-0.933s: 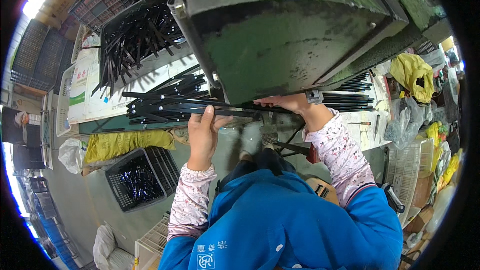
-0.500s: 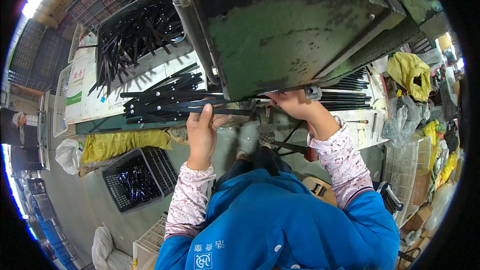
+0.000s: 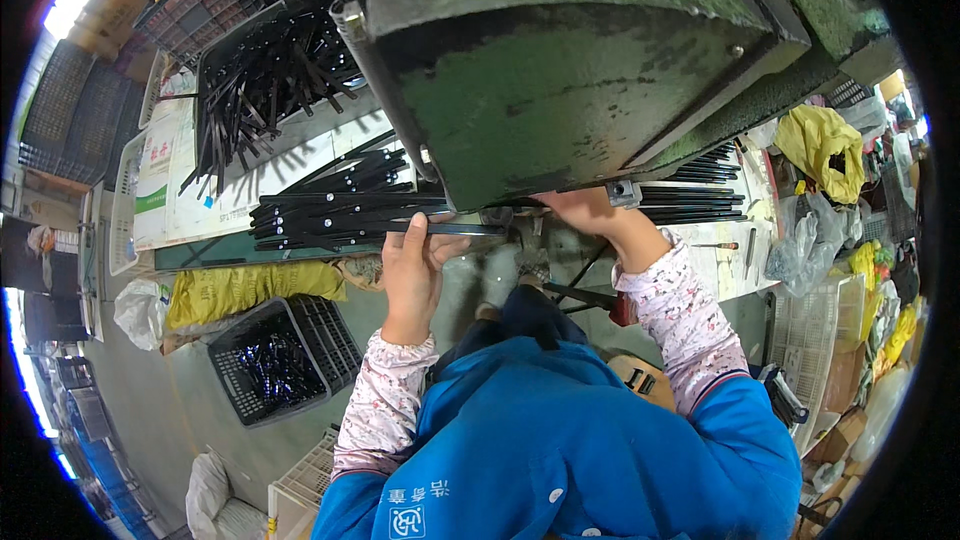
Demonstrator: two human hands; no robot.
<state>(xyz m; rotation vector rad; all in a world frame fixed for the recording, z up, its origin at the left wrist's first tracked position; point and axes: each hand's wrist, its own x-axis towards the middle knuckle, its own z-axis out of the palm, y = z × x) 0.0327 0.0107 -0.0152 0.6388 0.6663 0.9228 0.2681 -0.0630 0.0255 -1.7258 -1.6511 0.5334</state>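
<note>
1. Black flat strip, slim and shiny, in the left hand, lying roughly crosswise in front of the person; its right end shows just below the lower edge of the big green metal machine housing.
2. On this side the grip is narrow, closed on the strip, with the thumb lying across it.
3. The right hand reaches in at the housing's lower edge, close to a small grey metal block. Its fingertips are hidden, so I cannot tell how its grip stands or whether it holds anything.
4. Left of the housing, a loose pile of black strips with round bright studs lies on the pale-topped desk, near the left hand.
5. Farther back on the left, a grey bin is heaped with more black strips.
6. Right of the housing, a row of black rods lies side by side, beyond the right wrist.
7. On the floor, a black plastic crate holds dark, glossy pieces.
</note>
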